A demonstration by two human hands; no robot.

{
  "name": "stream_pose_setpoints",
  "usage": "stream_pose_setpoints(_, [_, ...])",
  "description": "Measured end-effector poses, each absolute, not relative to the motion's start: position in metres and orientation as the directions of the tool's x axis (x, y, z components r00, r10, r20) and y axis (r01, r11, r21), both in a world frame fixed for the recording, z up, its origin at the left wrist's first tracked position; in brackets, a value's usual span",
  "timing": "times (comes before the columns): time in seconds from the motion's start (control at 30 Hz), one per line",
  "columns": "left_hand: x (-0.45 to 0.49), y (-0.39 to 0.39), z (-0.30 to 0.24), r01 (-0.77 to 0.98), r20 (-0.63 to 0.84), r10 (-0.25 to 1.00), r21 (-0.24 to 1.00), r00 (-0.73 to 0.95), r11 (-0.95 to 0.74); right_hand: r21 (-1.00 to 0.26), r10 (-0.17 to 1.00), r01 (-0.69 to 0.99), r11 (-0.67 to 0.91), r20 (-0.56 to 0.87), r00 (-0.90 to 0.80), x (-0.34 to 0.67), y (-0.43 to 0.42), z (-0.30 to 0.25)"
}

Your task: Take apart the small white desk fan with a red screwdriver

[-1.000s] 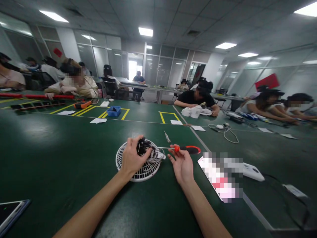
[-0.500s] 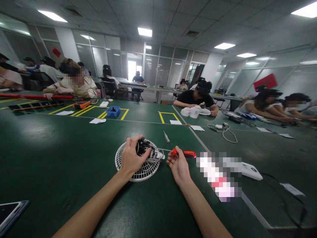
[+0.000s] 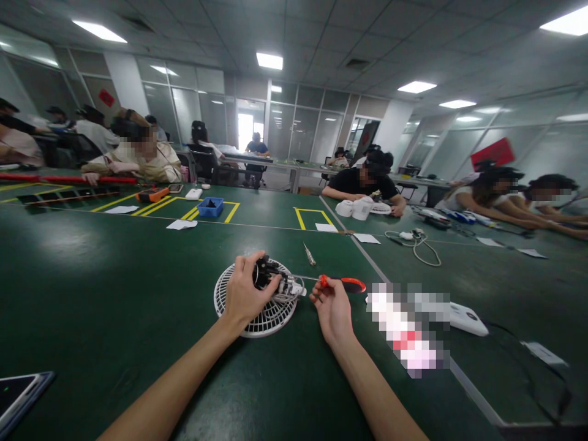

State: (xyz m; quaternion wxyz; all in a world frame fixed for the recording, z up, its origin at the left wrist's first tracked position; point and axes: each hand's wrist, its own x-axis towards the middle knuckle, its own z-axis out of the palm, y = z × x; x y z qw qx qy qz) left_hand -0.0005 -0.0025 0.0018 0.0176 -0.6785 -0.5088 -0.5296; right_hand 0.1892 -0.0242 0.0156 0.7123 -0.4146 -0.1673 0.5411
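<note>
Right hand [image 3: 334, 306] half-closed around screwdriver [image 3: 353, 285]

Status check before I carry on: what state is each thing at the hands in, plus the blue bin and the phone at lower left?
Left hand: closed on the black mechanism.
Black mechanism: uncovered, above the grille.
White grille: lying flat.
Right hand: closed on the screwdriver.
Red-and-black screwdriver: roughly level; tip contact unclear.
Small screwdriver: lying loose.
Blue bin: upright, open-topped.
Phone: flat, screen mostly dark.
</note>
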Motion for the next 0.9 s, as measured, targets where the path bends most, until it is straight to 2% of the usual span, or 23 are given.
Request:
stream_pose_setpoints(0.43, [-0.0006,-0.0040,0.0036,0.702,0.735,0.674,0.518,-0.072,-0.489,-0.880,0.910,-0.470,0.064,-0.142,0.390,0.1928,-0.0197,0.0068])
stream_pose_setpoints(0.63, [0.0003,-0.0044,0.0036,0.705,0.736,0.673,0.516,-0.073,-0.487,-0.837,0.904,-0.544,0.057,-0.188,0.384,0.1912,-0.0239,0.0137])
stream_pose_setpoints(0.73, [0.0004,-0.0038,0.0029,0.712,0.744,0.664,0.507,-0.076,-0.486,-0.801,0.917,-0.591,0.098,-0.158,0.366,0.1911,-0.0261,0.0152])
stream_pose_setpoints(0.9, [-0.0006,-0.0032,0.0025,0.714,0.742,0.667,0.505,-0.070,-0.485,-0.832,0.903,-0.542,0.123,-0.132,0.408,0.1911,-0.0236,0.0112])
